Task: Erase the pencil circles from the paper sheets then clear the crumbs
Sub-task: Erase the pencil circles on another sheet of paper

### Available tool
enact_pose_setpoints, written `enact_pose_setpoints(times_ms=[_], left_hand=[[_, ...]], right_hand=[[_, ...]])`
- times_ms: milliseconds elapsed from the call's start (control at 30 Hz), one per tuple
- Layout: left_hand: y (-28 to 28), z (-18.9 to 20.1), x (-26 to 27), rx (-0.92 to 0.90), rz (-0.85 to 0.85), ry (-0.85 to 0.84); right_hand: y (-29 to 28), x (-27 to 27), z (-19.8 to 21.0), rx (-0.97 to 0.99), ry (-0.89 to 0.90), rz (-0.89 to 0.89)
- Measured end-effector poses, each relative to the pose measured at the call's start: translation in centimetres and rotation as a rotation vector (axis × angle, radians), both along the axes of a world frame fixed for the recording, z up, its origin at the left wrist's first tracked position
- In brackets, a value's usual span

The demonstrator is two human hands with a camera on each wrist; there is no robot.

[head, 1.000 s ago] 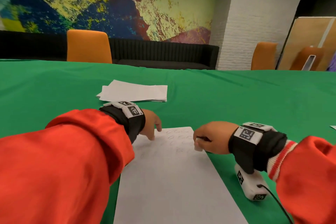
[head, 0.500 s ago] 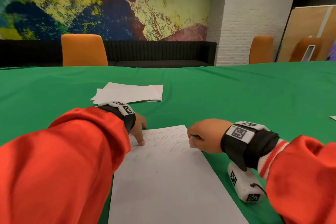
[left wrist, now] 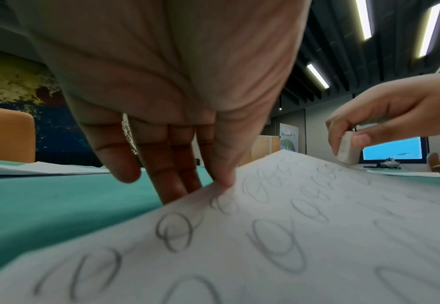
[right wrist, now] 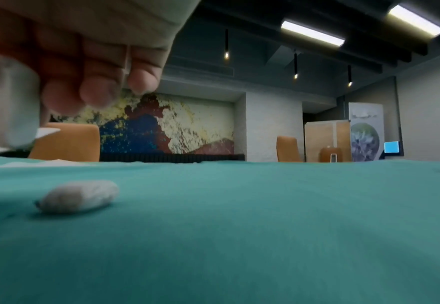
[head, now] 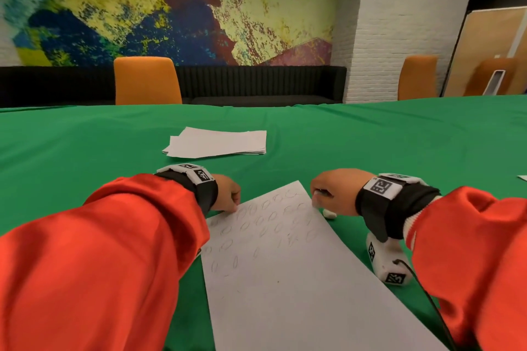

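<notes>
A white paper sheet (head: 273,265) lies askew on the green tablecloth (head: 85,151), its far half covered with several faint pencil circles (left wrist: 174,230). My left hand (head: 228,196) is at the sheet's left edge. Its thumb (left wrist: 223,176) sits on top of the paper and its fingers (left wrist: 172,185) disappear behind the raised edge, so it pinches the sheet. My right hand (head: 328,194) grips a white eraser (left wrist: 347,150) between thumb and fingers. The eraser's lower end touches the sheet near its far right corner; it shows up close and blurred as eraser (right wrist: 8,107).
A small white lump (head: 329,214) lies on the cloth just right of the sheet, under my right hand; it is lump (right wrist: 78,195) in the right wrist view. A stack of paper sheets (head: 216,142) lies farther back. Orange chairs (head: 147,80) stand behind the table.
The sheet has turned, its far end swinging right. My left hand slid from the sheet's top to its left edge. My right hand, still gripping the eraser, moved right to the far right corner.
</notes>
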State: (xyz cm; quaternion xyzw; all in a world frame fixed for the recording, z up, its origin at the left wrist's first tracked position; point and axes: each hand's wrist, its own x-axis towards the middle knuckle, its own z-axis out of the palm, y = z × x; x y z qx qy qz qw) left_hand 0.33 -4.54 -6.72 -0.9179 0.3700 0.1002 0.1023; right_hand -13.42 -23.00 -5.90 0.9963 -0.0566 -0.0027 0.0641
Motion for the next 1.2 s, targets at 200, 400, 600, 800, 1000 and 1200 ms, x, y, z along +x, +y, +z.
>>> enact_pose_setpoints(times_ms=[200,400,600,800,1000,1200], left_hand=[[1.7,0.8,-1.4,0.018,0.001,-0.039],[5.5,0.7,-0.5,0.170,0.153,-0.107],[8.9,0.8,-1.9,0.138,0.327,0.061],[9.2,2.3,-3.5,0.205,0.416,0.296],[7.2,3.4,-4.2,0.128,0.252,0.179],[4.0,3.0,-3.2,0.133,0.100,0.034]], right_hand=[[1.5,-2.1,2.0,0.009,-0.034,0.012],[2.6,-3.5,2.9,-0.005,-0.070,0.028],[4.1,-3.5,3.7,0.018,-0.098,0.051],[5.9,-3.0,2.8,-0.019,-0.056,0.075],[6.8,-2.9,1.6,0.010,-0.001,0.093],[6.4,-2.9,1.6,0.023,-0.019,0.114]])
